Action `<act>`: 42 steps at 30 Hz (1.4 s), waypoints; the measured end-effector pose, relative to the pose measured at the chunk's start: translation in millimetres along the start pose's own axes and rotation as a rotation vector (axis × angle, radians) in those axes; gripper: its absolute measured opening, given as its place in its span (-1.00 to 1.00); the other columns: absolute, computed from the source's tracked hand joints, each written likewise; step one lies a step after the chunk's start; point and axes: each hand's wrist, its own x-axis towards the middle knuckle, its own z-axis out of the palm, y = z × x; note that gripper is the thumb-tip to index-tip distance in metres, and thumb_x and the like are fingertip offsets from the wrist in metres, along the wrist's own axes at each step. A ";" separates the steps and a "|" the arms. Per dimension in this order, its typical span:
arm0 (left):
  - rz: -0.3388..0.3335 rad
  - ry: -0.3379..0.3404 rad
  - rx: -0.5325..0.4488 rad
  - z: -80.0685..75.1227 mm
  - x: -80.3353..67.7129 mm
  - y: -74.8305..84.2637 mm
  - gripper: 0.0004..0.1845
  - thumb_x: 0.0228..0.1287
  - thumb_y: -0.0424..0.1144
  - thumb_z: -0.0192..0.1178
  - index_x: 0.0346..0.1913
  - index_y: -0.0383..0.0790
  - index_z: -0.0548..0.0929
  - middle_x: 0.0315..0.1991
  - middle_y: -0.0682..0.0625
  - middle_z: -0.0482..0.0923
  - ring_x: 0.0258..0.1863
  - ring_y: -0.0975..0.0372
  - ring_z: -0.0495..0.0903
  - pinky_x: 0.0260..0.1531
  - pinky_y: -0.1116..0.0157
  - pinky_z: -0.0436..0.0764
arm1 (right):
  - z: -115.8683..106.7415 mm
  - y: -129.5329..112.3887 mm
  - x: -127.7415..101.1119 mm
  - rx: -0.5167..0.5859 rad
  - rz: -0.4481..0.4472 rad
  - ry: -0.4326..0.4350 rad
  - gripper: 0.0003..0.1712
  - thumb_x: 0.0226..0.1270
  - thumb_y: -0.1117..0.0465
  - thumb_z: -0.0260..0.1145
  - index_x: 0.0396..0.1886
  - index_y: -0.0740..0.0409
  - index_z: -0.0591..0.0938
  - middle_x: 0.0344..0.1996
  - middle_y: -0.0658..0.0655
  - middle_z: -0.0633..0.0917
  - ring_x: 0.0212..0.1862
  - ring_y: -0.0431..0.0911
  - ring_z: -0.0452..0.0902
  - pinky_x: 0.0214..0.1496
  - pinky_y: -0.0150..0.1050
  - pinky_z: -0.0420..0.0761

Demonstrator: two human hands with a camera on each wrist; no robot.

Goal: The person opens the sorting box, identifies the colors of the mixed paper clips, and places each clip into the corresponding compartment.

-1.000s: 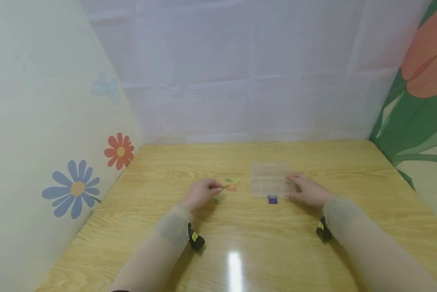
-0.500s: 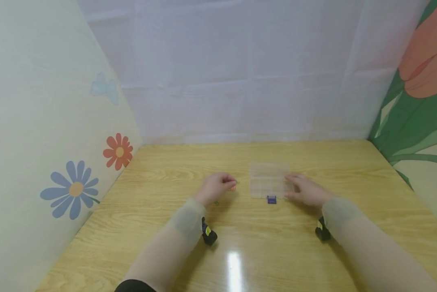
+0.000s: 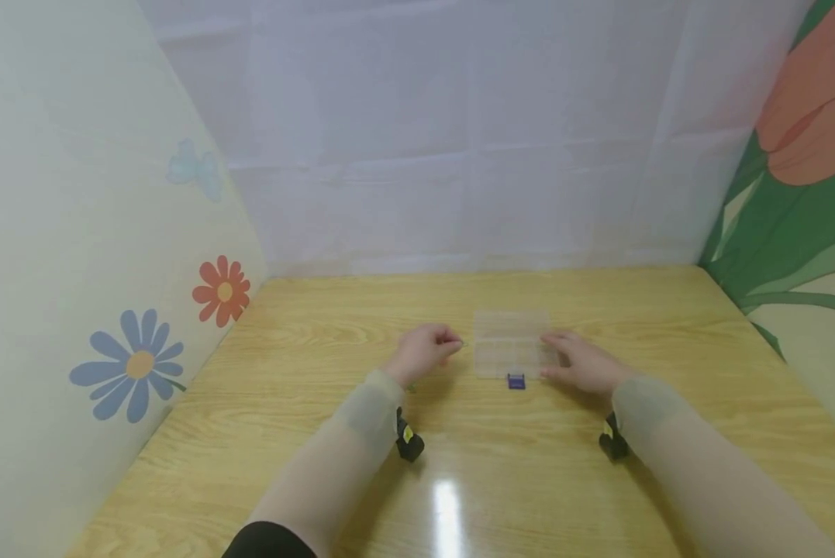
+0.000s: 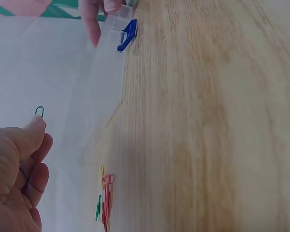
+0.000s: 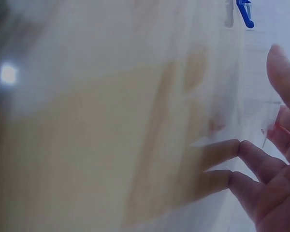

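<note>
A clear plastic compartment box with a blue latch lies on the wooden table. My left hand hovers just left of the box, thumb and fingers pinching a green paper clip. A small pile of coloured paper clips lies on the table under and behind that hand. My right hand rests against the box's right side with fairly straight fingers. The latch also shows in the right wrist view, which is blurred.
Walls enclose the table: a flower-patterned panel on the left, a white sheet behind, a tulip-patterned panel on the right. Bare wood lies in front of my hands, with a glare spot.
My left hand has lifted a clip from the pile and moved right, close to the box. The right hand has stayed at the box's right side.
</note>
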 end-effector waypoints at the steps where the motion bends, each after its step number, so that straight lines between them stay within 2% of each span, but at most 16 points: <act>1: 0.007 0.000 0.003 0.3 1.2 0.2 -0.81 0.37 -0.03 0.16 -0.13 -0.03 0.65 -0.19 -0.01 0.66 -0.33 0.17 0.63 -0.35 0.27 0.58 | -0.2 -0.7 -0.2 0.001 0.003 -0.001 -0.14 0.32 -0.08 0.27 0.43 0.29 0.20 0.41 0.42 0.14 0.38 0.37 0.07 0.32 0.29 0.05; 6: 0.042 -0.005 0.029 2.7 8.6 1.1 -0.80 0.37 -0.06 0.16 -0.14 -0.07 0.66 -0.25 -0.05 0.66 -0.43 0.15 0.61 -0.45 0.27 0.57 | 0.0 -1.3 0.3 -0.002 0.002 0.003 -0.14 0.32 -0.09 0.27 0.43 0.29 0.20 0.41 0.41 0.15 0.38 0.37 0.07 0.32 0.29 0.06; 8: 0.055 0.002 0.059 4.4 12.0 1.6 -0.80 0.37 -0.05 0.16 -0.14 -0.06 0.67 -0.27 0.01 0.66 -0.41 0.20 0.59 -0.36 0.25 0.56 | 0.6 -0.4 1.0 -0.003 -0.002 0.006 -0.14 0.32 -0.08 0.28 0.43 0.29 0.21 0.41 0.41 0.15 0.38 0.36 0.08 0.32 0.29 0.06; 10: 0.068 0.016 0.087 6.2 14.5 3.4 -0.81 0.36 -0.04 0.17 -0.16 -0.04 0.68 -0.28 0.10 0.65 -0.36 0.25 0.58 -0.19 0.19 0.53 | 0.9 -0.4 1.2 -0.008 -0.007 0.009 -0.15 0.32 -0.07 0.28 0.43 0.29 0.21 0.40 0.42 0.16 0.37 0.37 0.08 0.32 0.29 0.07; 13: 0.088 0.045 0.138 9.3 18.6 6.0 -0.83 0.34 -0.02 0.19 -0.20 0.02 0.69 -0.31 0.23 0.63 -0.27 0.30 0.55 0.09 0.05 0.32 | 1.3 -0.1 1.9 -0.005 -0.003 0.008 -0.15 0.31 -0.06 0.28 0.43 0.29 0.22 0.41 0.41 0.16 0.37 0.36 0.08 0.32 0.29 0.06; 15: 0.097 0.054 0.149 11.5 20.9 8.2 -0.84 0.33 -0.03 0.20 -0.21 0.02 0.69 -0.32 0.23 0.64 -0.24 0.27 0.56 0.18 -0.04 0.19 | 1.4 -0.9 1.9 -0.005 -0.001 0.007 -0.15 0.31 -0.06 0.29 0.43 0.28 0.21 0.41 0.41 0.16 0.37 0.36 0.08 0.32 0.29 0.06; 18: 0.107 0.064 0.169 15.5 24.9 9.7 -0.85 0.32 -0.03 0.21 -0.21 0.02 0.70 -0.31 0.23 0.65 -0.22 0.26 0.57 0.21 -0.08 0.09 | 1.7 -1.1 2.4 -0.001 0.001 0.006 -0.15 0.31 -0.05 0.29 0.43 0.28 0.21 0.41 0.40 0.17 0.38 0.36 0.08 0.33 0.28 0.06; 25: 0.102 0.074 0.190 23.4 32.4 13.1 -0.85 0.31 -0.03 0.21 -0.22 0.03 0.70 -0.30 0.24 0.66 -0.25 0.30 0.56 0.11 0.03 0.18 | 1.5 -2.6 2.2 0.003 0.006 0.005 -0.15 0.31 -0.06 0.29 0.43 0.28 0.22 0.40 0.41 0.17 0.38 0.36 0.07 0.33 0.28 0.05; 33: 0.090 0.073 0.211 28.7 34.2 22.4 -0.88 0.32 -0.05 0.21 -0.22 0.05 0.70 -0.28 0.25 0.65 -0.23 0.30 0.55 0.08 0.06 0.19 | 2.0 -3.8 1.9 0.011 0.016 0.002 -0.15 0.32 -0.06 0.28 0.44 0.26 0.21 0.41 0.39 0.16 0.37 0.35 0.10 0.32 0.29 0.07; 42: 0.100 0.070 0.257 35.1 40.1 24.9 -0.87 0.32 -0.04 0.21 -0.20 0.06 0.70 -0.26 0.26 0.66 -0.21 0.32 0.54 -0.01 0.11 0.21 | 1.3 -3.7 3.0 -0.004 0.022 0.002 -0.16 0.33 -0.06 0.27 0.42 0.29 0.22 0.40 0.41 0.16 0.37 0.36 0.10 0.32 0.28 0.07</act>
